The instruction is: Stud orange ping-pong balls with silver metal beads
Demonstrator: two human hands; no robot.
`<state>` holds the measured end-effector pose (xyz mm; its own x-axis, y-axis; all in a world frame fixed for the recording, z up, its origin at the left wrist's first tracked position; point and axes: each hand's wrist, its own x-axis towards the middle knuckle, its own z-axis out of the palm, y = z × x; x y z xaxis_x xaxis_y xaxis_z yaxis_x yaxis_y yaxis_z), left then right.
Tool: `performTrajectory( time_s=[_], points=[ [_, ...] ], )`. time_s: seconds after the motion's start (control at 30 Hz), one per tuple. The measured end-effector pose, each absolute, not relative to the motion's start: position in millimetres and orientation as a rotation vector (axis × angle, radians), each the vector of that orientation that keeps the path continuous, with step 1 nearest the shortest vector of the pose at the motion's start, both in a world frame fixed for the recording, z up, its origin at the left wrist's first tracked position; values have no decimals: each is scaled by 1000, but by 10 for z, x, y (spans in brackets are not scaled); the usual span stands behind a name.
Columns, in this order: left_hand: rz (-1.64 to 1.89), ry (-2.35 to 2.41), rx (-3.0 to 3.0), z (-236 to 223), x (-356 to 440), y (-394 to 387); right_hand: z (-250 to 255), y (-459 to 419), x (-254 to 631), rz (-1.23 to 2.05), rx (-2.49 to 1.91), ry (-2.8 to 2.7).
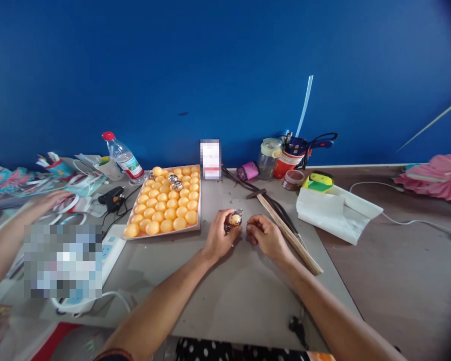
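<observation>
In the middle of the table my left hand [220,235] is closed round an orange ball partly wrapped in foil [235,218]. Silver foil covers its edges, and a patch of orange shows on top. Just to the right, my right hand [263,234] is closed with thumb and fingertips pinched together; what lies between them, if anything, I cannot make out. To the left stands a shallow box [200,200] full of orange balls [172,204] in rows. Two foil-wrapped balls [176,183] rest on top of these, toward the back.
A bundle of thin sticks [291,233] lies right of my hands, beside white paper [332,213]. Behind are a jar [269,159], a red cup [287,163] and a purple roll [248,171]. A bottle [126,160], power strip [113,248] and another person's arm [18,225] are left.
</observation>
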<state>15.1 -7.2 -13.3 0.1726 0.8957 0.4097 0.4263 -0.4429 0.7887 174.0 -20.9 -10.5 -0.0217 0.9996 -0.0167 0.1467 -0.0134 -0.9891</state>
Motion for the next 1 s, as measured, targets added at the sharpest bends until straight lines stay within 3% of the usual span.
performTrajectory(
  time_s=[0.27,0.63,1.0],
  points=[
    [1235,1182,1993,-149,150,-84,2,-217,1715,1504,-1026,-999],
    [1192,1041,2162,-144,160,-101,-135,-206,1717,1037,-1037,-1382],
    [1189,1032,2215,-176,157,-100,-134,-227,1691,1097,-1121,-1398]
  ],
)
